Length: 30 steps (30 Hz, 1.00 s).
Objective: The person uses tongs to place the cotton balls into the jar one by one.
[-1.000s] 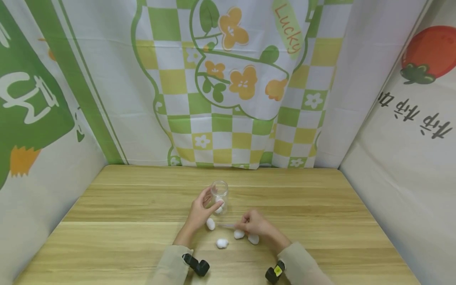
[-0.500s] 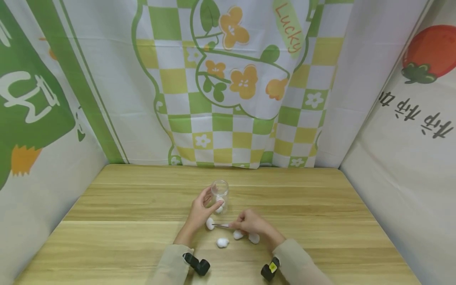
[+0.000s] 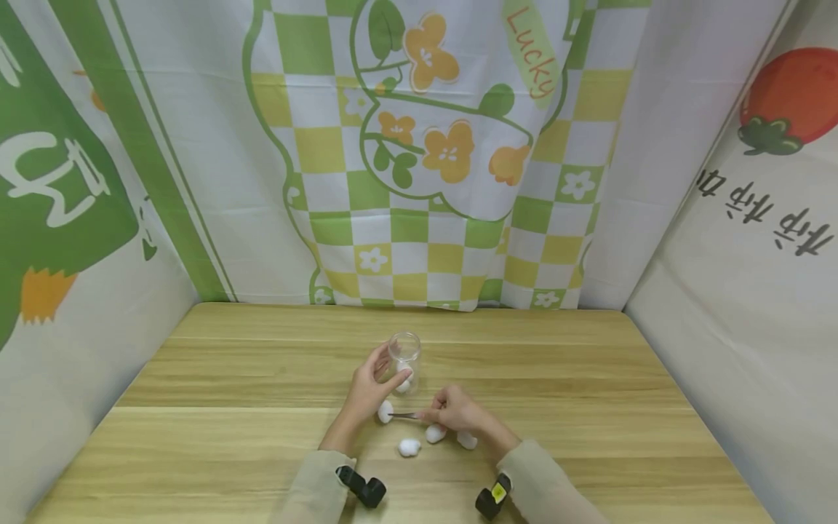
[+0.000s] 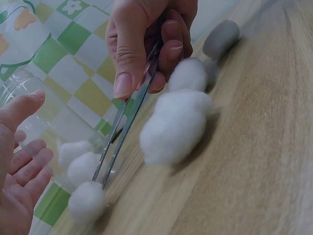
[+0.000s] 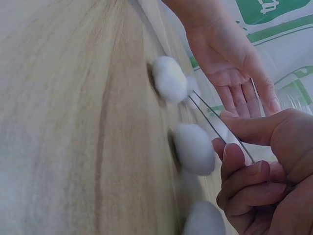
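Note:
My left hand (image 3: 365, 393) holds a clear jar (image 3: 406, 348) upright on the table, fingers and thumb around its side. White cotton balls (image 4: 85, 169) lie in the bottom of the jar. Between thumb and fingers, my right hand (image 3: 460, 409) pinches metal tweezers (image 4: 121, 128), which point left. Their tips are right at a cotton ball (image 3: 385, 412) lying just in front of the jar, by the left wrist. In the left wrist view the two tweezer arms end at the upper side of that cotton ball, slightly apart.
Three more cotton balls rest on the wooden table (image 3: 576, 407): one toward the front (image 3: 409, 447), one below the right hand (image 3: 435, 434), and another beside the right wrist (image 3: 467, 439). Patterned cloth (image 3: 406, 240) hangs behind the table, with printed walls on both sides.
My right hand has shifted a little left, bringing the tweezer tips to the cotton ball near the left wrist. The left hand and jar have stayed in place.

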### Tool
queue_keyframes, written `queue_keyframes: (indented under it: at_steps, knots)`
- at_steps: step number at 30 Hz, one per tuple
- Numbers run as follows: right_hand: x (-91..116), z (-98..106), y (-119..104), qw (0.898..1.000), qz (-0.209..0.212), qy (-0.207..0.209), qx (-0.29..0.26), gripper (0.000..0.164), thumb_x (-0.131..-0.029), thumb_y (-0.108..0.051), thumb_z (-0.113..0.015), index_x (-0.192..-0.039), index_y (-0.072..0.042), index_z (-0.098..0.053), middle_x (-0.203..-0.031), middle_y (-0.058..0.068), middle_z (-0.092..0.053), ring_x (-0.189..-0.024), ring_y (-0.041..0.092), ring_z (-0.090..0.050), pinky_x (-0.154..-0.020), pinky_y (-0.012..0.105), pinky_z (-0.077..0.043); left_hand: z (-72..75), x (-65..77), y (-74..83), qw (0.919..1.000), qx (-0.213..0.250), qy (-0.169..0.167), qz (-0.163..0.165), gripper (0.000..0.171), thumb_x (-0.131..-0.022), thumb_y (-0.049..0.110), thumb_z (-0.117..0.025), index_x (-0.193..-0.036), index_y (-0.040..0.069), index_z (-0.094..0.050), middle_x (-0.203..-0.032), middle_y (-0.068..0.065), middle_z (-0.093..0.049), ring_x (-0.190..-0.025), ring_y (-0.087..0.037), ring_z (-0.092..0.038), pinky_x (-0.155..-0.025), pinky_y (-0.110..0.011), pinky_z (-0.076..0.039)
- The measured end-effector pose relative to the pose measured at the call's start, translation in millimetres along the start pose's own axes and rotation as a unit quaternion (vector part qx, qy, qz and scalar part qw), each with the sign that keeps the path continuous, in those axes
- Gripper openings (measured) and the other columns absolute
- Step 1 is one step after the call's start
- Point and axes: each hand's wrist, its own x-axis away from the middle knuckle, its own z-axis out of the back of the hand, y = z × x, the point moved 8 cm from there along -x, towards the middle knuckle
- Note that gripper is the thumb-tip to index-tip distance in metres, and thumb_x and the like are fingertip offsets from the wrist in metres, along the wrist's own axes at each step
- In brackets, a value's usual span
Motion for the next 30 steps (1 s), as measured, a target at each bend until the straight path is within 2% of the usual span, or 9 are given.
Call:
queue_keyframes:
  at_steps: [6, 15, 25, 30]
  knots:
    - [2, 5, 3, 1.000, 0.016, 0.006, 0.002, 0.032, -0.088, -0.017, -0.069, -0.064, 0.001, -0.061, -0.050, -0.007, -0.045, -0.047, 0.004, -0.039, -0.044, 0.013, -0.032, -0.2, -0.2, 1.4, 1.0000, 0.000, 0.002, -0.002, 0.068, -0.087, 0.023, -0.072, -0.144, 0.007, -0.040, -0.147, -0.019, -0.046, -0.140, -0.036, -0.042, -0.121, -0.042, -0.035]
    - [9, 10, 10, 1.000, -0.001, 0.002, -0.026, 0.033, -0.089, -0.018, -0.069, -0.060, -0.008, -0.054, -0.050, -0.006, -0.047, -0.048, 0.006, -0.041, -0.045, 0.014, -0.033, -0.7, 0.4, 2.0, 0.9999, 0.003, 0.003, -0.010, 0.067, -0.087, 0.019, -0.072, -0.144, 0.006, -0.040, -0.146, -0.021, -0.047, -0.139, -0.036, -0.044, -0.120, -0.042, -0.036]
    - [16, 22, 9, 0.999, 0.018, 0.001, -0.034, 0.030, -0.088, -0.016, -0.068, -0.064, -0.002, -0.056, -0.055, -0.005, -0.048, -0.050, 0.006, -0.041, -0.044, 0.013, -0.033, -0.4, 0.0, 0.3, 1.0000, -0.002, 0.002, -0.009, 0.067, -0.086, 0.021, -0.072, -0.144, 0.006, -0.040, -0.146, -0.020, -0.047, -0.139, -0.035, -0.044, -0.120, -0.041, -0.036]
    - [20, 26, 8, 0.999, 0.020, -0.006, -0.038, 0.030, -0.088, -0.017, -0.068, -0.065, -0.004, -0.054, -0.054, -0.006, -0.046, -0.048, 0.004, -0.039, -0.043, 0.013, -0.030, -0.5, 0.2, 1.7, 0.9999, 0.003, 0.002, -0.011, 0.067, -0.086, 0.019, -0.072, -0.143, 0.005, -0.040, -0.147, -0.020, -0.047, -0.139, -0.036, -0.044, -0.120, -0.042, -0.036]
